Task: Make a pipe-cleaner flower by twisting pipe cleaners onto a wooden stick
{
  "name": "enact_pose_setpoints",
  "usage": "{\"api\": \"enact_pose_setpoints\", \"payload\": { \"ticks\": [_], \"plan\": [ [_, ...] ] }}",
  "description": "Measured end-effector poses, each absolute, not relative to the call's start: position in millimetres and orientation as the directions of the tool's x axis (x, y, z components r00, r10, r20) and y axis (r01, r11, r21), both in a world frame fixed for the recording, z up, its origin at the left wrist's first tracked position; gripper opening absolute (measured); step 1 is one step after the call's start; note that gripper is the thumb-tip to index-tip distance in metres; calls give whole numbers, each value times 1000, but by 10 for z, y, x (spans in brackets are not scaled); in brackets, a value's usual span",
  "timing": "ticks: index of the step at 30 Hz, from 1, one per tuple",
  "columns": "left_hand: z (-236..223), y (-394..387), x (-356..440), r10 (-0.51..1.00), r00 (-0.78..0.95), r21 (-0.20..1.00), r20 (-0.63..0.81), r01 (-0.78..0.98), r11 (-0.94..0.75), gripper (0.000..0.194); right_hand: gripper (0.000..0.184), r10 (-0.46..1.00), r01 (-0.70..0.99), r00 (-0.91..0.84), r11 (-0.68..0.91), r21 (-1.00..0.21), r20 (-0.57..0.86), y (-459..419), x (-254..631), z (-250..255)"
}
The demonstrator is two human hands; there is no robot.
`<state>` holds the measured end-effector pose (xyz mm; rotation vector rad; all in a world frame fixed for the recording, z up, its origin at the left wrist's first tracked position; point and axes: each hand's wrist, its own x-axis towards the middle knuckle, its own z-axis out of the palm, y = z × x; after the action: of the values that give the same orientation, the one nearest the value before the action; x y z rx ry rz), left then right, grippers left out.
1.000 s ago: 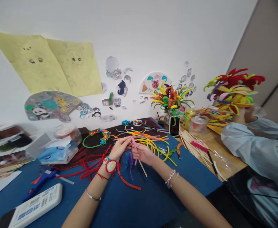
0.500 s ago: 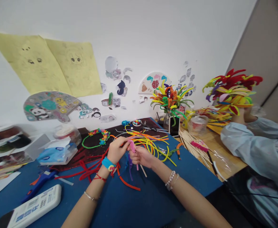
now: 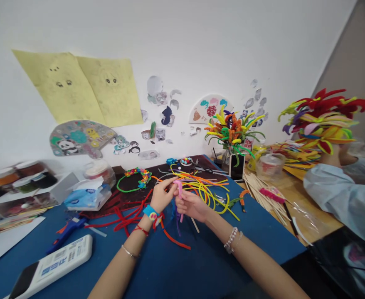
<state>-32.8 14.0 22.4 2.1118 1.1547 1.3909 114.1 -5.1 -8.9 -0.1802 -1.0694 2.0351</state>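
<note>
A pink pipe cleaner [image 3: 179, 187], bent over at its top, is held between my two hands above the blue table [image 3: 201, 257]. My left hand [image 3: 164, 195] pinches its upper part between thumb and fingers. Closed around the lower part is my right hand [image 3: 192, 205], and a short pink end hangs out below the fingers. A purple pipe cleaner [image 3: 178, 224] and an orange one [image 3: 178, 242] show just under the hands. Behind them lie yellow pipe cleaners [image 3: 209, 193] in a loose tangle, with red ones [image 3: 126, 222] to the left.
A glue gun [image 3: 68, 230], a white device [image 3: 54, 265] and a tissue pack [image 3: 87, 195] sit on the left. A pipe-cleaner ring [image 3: 128, 189] lies behind. On the right are a flower bouquet [image 3: 230, 128], a phone [image 3: 236, 167], wooden sticks [image 3: 265, 197] and another person's sleeve [image 3: 335, 187] beside a larger bouquet [image 3: 326, 120].
The view has turned slightly left, so everything sits farther right. My left hand has rolled over on the pink pipe cleaner, which now shows a bent top. Both hands still hold it.
</note>
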Motion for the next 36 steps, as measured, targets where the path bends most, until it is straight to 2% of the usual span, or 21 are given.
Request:
{"api": "enact_pose_setpoints", "payload": {
  "ticks": [4,7,13,17,19,21,24,28,31,33,36],
  "plan": [
    [289,121,-291,791,318,729,523,313,-608,28,12,772,-666,-571,-239,-706,277,-26,1119,-85],
    [354,34,-242,740,420,692,525,297,-659,24,7,798,-694,-537,-233,-682,274,14,1124,-118],
    [360,-89,-135,656,454,455,603,481,-750,17,14,845,-731,-487,-255,-633,223,88,1133,-226],
    [359,-134,-104,575,510,229,639,588,-776,22,21,813,-667,-543,-268,-695,208,114,1125,-237],
    [395,-156,-109,543,531,172,651,594,-786,24,25,831,-646,-509,-196,-737,225,126,1141,-199],
    [447,-168,-134,538,543,165,645,588,-792,25,30,860,-640,-430,-77,-764,274,136,1185,-138],
    [529,-155,-210,567,611,219,552,550,-806,25,35,865,-605,-370,52,-794,339,135,1300,-34],
    [623,-119,-333,584,687,375,432,452,-809,26,26,813,-491,-443,132,-861,377,99,1465,58],
    [686,-124,-396,677,642,546,361,443,-711,28,27,793,-409,-480,176,-896,375,84,1530,77],
    [721,-145,-418,740,611,675,281,423,-605,31,22,795,-350,-481,213,-912,370,95,1547,65],
    [760,-190,-426,736,664,804,131,363,-470,35,12,735,-259,-565,273,-926,375,130,1572,24]
  ]
}}
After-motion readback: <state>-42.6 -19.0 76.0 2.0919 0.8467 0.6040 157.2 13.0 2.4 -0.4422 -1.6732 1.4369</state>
